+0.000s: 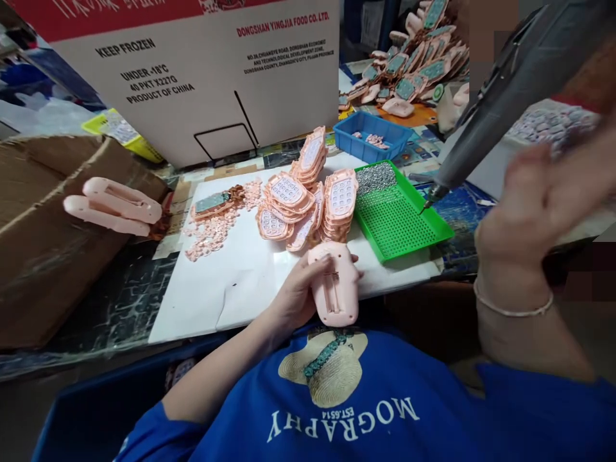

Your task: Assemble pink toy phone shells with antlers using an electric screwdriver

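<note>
My left hand [298, 292] is closed around a pink plastic handset casing [341, 298], thumb across its upper end. The casing's back faces up, showing a long open battery slot and screw holes near its corners. At right, my right hand [517, 208] is raised and smeared by motion, closed at a grey electric screwdriver [481, 122]; its exact finger positions are hidden. The screwdriver slants down, its bit over a green perforated tray [404, 247] with a heap of small silver screws [376, 178]. Just beyond the casing stand stacked pink front panels with keypads [341, 196].
Small pink pieces [206, 237] lie around a green circuit board [212, 203] on the white work sheet [192, 301]. More pink casings [113, 205] rest by a cardboard box [43, 256] at left. Behind are a blue tray [370, 151], a large carton [206, 83] and piled circuit-board assemblies [409, 70].
</note>
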Action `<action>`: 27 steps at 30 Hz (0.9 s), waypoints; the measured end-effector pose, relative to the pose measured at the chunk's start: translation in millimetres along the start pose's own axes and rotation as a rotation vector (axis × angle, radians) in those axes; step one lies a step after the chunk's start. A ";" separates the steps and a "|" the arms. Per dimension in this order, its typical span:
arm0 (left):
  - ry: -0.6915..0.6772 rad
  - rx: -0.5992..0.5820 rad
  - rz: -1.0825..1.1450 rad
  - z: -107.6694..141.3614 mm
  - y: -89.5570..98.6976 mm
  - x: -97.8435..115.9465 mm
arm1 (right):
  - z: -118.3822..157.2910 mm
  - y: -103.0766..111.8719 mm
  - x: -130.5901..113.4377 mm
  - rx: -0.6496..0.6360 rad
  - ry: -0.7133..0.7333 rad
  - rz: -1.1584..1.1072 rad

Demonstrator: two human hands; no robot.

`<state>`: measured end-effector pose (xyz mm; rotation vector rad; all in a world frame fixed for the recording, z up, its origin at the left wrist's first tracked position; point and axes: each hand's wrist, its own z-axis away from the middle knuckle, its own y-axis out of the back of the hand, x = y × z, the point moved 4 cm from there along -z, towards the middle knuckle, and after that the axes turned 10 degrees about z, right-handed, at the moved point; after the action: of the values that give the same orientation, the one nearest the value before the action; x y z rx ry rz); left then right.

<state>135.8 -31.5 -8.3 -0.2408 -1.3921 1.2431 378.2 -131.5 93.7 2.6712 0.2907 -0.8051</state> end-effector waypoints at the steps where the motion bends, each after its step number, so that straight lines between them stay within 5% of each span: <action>1: 0.049 -0.008 -0.017 -2.5 -2.0 -4.9 | -13.5 -4.9 8.0 0.016 0.093 -0.042; 2: 0.076 -0.010 -0.036 -5.6 -3.7 -9.0 | -25.5 -13.0 16.6 -0.010 0.142 -0.167; 5: 0.075 0.013 -0.071 -17.2 -6.3 -16.7 | -49.5 -49.9 40.6 -0.331 -0.033 -0.375; 7: 0.072 0.040 -0.074 -24.2 -6.2 -20.3 | -55.1 -65.6 45.7 -0.405 -0.149 -0.432; 11: 0.053 0.081 -0.076 -30.5 -3.4 -23.2 | -51.3 -85.0 44.5 -0.444 -0.307 -0.472; 27: 0.050 0.116 -0.052 -30.5 -0.8 -23.4 | -33.9 -115.0 73.1 -0.336 -0.308 -0.268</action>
<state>167.7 -33.7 -29.7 -0.1530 -1.2716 1.2619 422.0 -5.7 49.4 2.1863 0.6504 -1.1203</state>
